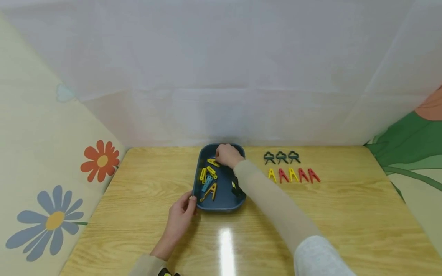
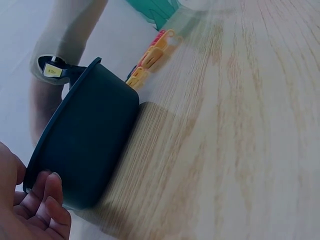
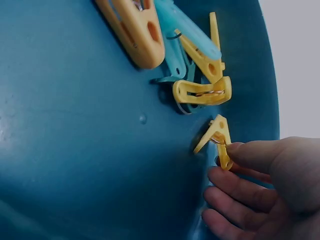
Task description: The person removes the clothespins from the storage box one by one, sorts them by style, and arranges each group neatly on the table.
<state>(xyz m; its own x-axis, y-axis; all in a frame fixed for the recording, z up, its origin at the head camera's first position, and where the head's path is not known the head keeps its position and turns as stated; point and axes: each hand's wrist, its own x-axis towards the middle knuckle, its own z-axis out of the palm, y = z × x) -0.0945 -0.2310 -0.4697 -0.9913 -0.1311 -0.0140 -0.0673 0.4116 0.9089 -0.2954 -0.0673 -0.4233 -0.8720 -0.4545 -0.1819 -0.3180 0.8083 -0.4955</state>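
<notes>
A dark blue tray (image 1: 224,196) stands at the table's far side. My left hand (image 1: 181,212) grips its near left corner, thumb on the rim and fingers against the outer wall. Inside the tray, my right hand (image 1: 228,155) pinches a yellow clothespin (image 3: 223,131) between thumb and index finger, close to the tray wall. Beside it in the tray lie more yellow clothespins (image 3: 205,94), a light blue clothespin (image 1: 207,183) and a larger orange clothespin (image 1: 210,191). In the left wrist view the tray's outer wall (image 2: 95,130) hides what lies inside.
Right of the tray, three dark green clips (image 1: 281,157) lie in a row. In front of them runs a row of yellow and red clothespins (image 1: 284,175). White sheeting (image 1: 221,76) hangs behind the wooden table (image 1: 138,230); flower-patterned panels (image 1: 41,145) flank it.
</notes>
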